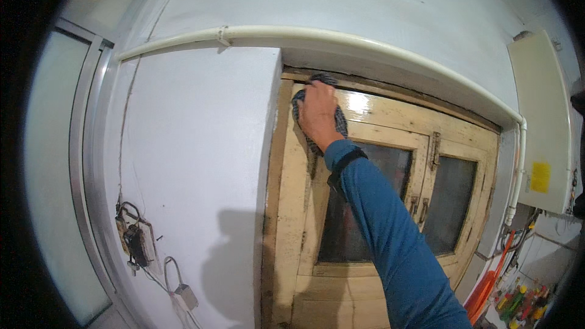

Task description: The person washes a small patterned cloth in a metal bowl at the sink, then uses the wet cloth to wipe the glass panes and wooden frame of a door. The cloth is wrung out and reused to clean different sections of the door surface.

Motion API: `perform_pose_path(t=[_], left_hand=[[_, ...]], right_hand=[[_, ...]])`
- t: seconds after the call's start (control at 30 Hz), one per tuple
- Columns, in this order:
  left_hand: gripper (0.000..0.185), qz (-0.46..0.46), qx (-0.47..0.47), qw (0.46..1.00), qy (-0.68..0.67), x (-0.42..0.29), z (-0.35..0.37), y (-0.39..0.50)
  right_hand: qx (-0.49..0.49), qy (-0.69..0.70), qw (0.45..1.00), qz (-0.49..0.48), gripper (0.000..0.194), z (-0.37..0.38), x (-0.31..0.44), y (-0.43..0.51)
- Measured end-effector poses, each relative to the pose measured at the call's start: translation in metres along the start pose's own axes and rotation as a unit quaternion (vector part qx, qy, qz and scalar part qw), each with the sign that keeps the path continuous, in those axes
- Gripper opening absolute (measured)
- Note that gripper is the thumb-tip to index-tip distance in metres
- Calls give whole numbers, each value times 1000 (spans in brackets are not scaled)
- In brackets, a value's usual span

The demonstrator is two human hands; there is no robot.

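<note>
My right hand [317, 112] presses a dark checked cloth [340, 121] against the upper left corner of a wooden window frame [384, 109]. The cloth bunches out on both sides of the fingers, and part of it hangs below the wrist. My arm, in a blue sleeve [388, 224] with a black band [349, 162] at the cuff, crosses in front of the left glass pane [343, 233]. A second pane [452, 205] sits to the right. My left hand is out of view.
A cream pipe [292, 32] runs along the wall above the recess. Adapters and cables [137, 242] hang on the white wall at left, beside a metal-framed glass door [55, 169]. At right are a water heater [541, 123] and several colourful-handled tools [525, 301].
</note>
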State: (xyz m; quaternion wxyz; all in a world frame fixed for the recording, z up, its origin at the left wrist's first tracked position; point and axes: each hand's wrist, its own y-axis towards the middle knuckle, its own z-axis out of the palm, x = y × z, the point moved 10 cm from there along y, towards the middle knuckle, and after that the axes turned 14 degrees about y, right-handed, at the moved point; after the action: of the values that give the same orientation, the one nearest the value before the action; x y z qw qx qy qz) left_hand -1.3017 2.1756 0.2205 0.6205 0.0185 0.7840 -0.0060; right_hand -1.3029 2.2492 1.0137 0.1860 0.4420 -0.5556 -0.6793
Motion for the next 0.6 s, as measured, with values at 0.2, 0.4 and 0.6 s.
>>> perform_pose_path(t=[0.2,0.4,0.6], left_hand=[[68,-19,-14,1000,11,3,0,-9],[70,-34,-15,998,41,-1,22,-3],[72,-34,17,996,84,-13,79,22]], right_hand=[[89,-11,991,-102,18,33,35,12],[7,-57,992,-115,14,-40,-20,5],[-1,-100,992,-70,26,-145,-118,-21]])
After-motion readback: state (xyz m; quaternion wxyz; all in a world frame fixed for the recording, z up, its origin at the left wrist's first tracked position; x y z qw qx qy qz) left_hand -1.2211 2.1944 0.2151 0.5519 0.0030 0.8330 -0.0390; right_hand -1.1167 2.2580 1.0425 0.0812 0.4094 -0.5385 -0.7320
